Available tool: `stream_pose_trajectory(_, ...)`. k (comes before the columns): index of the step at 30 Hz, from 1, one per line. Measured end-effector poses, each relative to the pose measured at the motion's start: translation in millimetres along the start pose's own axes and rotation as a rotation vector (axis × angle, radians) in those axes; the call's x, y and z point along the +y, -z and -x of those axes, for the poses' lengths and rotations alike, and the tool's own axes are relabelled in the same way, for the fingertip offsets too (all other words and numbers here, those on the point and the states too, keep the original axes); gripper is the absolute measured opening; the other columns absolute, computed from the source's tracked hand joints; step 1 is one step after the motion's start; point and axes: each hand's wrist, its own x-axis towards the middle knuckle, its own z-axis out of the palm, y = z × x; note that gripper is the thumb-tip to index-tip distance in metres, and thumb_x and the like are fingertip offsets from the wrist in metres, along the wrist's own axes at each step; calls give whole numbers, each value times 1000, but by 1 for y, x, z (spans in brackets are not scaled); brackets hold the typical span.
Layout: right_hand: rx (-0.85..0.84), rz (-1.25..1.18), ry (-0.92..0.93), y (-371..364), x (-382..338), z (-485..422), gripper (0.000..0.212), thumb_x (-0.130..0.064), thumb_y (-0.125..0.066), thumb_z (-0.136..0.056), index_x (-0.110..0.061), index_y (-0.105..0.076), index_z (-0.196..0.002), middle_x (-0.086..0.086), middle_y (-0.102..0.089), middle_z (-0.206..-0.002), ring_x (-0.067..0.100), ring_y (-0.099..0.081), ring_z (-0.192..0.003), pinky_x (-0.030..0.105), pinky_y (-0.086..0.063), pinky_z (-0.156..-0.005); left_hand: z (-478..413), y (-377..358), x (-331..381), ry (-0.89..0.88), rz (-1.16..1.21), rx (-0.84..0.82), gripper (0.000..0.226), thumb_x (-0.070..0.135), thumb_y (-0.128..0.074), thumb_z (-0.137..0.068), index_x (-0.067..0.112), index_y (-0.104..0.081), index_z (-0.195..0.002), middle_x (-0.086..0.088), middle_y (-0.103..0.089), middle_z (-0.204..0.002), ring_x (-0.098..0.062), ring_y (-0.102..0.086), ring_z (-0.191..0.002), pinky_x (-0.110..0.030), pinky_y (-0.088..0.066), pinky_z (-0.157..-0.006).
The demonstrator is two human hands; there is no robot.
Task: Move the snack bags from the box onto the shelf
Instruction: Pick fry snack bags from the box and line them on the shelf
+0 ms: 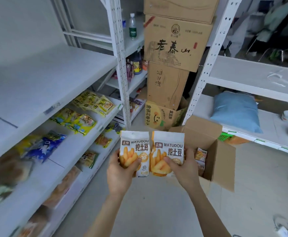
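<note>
The left hand (121,173) grips the left snack bag (134,147); the right hand (184,170) grips the right snack bag (168,147). Both bags stand upright, hang holes topmost, printed fronts facing the camera, between the shelf (59,161) and the open cardboard box (223,161).

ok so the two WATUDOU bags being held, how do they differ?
The left bag, in the left hand, is mostly white with a round "20" badge; the right bag, in the right hand, has an orange band down its left edge. The left bag's bottom is white; the right bag's shows fries. Shared: WATUDOU print, similar size, upright, fronts toward the camera.
</note>
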Motion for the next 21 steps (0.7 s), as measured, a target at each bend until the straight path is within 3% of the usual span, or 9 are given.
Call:
stream_pose_trajectory(4,-116,-2,66,-41,-34,19,59,-23,-83,-74,-29,-45,-119,-22,-62,-100,-15,-59,-90,9,-47,-72,16,60,1,-21,35,152,59,36,-88,-66,28,-57,-116,15,-70,-99,-3,-67,-90,-34,-59,-73)
stream_pose_trajectory(6,-171,1,90,-66,-52,23,59,-26,-83,-73,-31,-44,-118,-22,-62,-100,-12,-59,-90,16,-49,-76,18,91,2,-28,53,211,56,33,-87,-69,29,-55,-114,14,-68,-102,-1,-66,-89,-27,-58,-65)
stream_pose_trajectory(7,-201,-3,108,-80,-61,25,58,-26,-83,-74,-32,-45,-117,-22,-62,-99,-14,-59,-88,13,-48,-74,16,106,2,-27,70,240,53,32,-87,-69,33,-54,-111,14,-68,-103,-1,-66,-88,-25,-58,-62)
stream_pose_trajectory(9,-249,-5,151,-109,-80,25,55,-23,-82,-75,-29,-46,-117,-23,-63,-95,-20,-57,-84,4,-43,-66,8,135,2,-29,91,298,55,35,-87,-68,35,-54,-112,15,-67,-104,-2,-66,-91,-33,-61,-68)
stream_pose_trajectory(11,-281,-24,186,-140,-96,21,56,-21,-83,-75,-27,-48,-118,-22,-64,-93,-19,-58,-84,5,-44,-66,-6,163,3,-32,99,352,64,39,-87,-67,29,-53,-121,14,-67,-106,-6,-66,-95,-41,-60,-78)
stream_pose_trajectory(13,-304,-44,210,-171,-111,14,57,-20,-83,-74,-27,-48,-117,-23,-64,-92,-19,-59,-83,5,-44,-67,-23,189,4,-47,101,395,69,39,-87,-67,27,-53,-125,14,-67,-107,-6,-65,-96,-40,-58,-83)
stream_pose_trajectory(17,-369,-67,266,-227,-141,-5,53,-21,-84,-73,-21,-52,-115,-22,-65,-92,-17,-60,-84,4,-45,-66,-58,231,11,-80,97,475,69,44,-87,-64,29,-52,-122,12,-66,-109,-10,-66,-98,-40,-59,-79)
stream_pose_trajectory(21,-440,-89,305,-273,-167,-31,50,-22,-82,-75,-28,-49,-112,-24,-64,-91,-18,-59,-84,10,-46,-69,-94,260,23,-104,54,558,66,34,-86,-70,22,-52,-126,9,-65,-109,-3,-61,-94,-16,-49,-72)
